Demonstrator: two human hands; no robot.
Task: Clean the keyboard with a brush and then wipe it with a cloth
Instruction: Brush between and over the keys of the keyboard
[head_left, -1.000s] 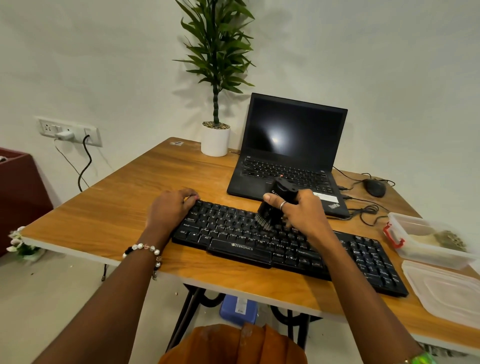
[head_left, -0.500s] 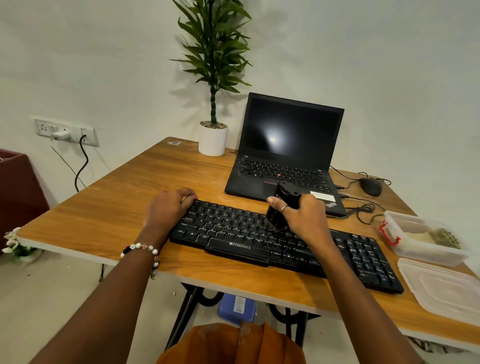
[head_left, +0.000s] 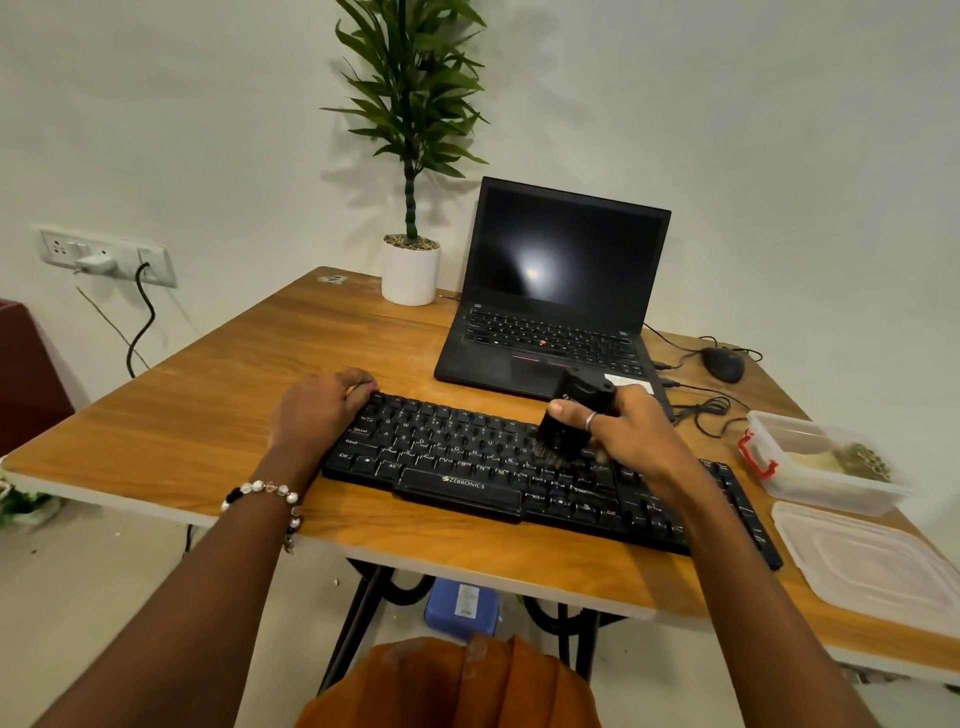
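A black keyboard lies across the front of the wooden table. My right hand grips a black brush with thumb and fingers curled round its body. The bristles point down onto the keys right of the keyboard's middle. My left hand rests on the keyboard's far left corner, fingers bent over its top edge, holding it in place. The right end of the keyboard is partly hidden by my right forearm. No cloth is in view.
An open black laptop stands just behind the keyboard, a potted plant to its left. A mouse and cables lie at the back right. A clear plastic box and its lid sit at the right edge.
The brush and my right hand have slid to the right along the keys. My left hand has stayed at the left corner.
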